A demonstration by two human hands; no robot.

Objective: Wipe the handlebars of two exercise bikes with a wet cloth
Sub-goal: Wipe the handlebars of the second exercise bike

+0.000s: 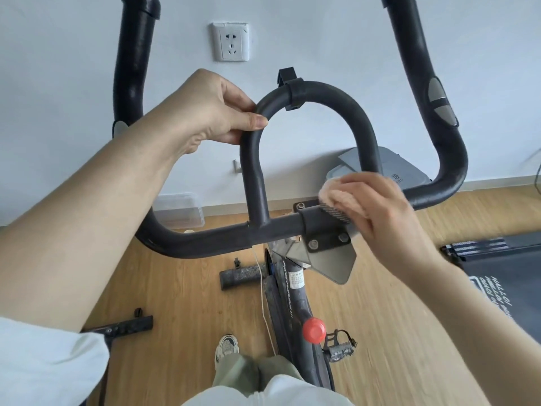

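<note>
A pale wall [322,39] rises beyond your hands and a wooden floor [395,317] spreads below them, with a dark mat [503,265] out past your right wrist. The black handlebars [448,159] run between your arms. Your left hand [213,112] is curled round the left bend of their inner loop [336,96], thumb on top. Your right hand [389,212] is closed over a pinkish cloth [333,194], bunched under your fingers and pressed onto the crossbar [275,230] by the centre clamp [325,238]. A wall socket [231,42] sits above your left hand; a red knob [313,330] is below your right.
</note>
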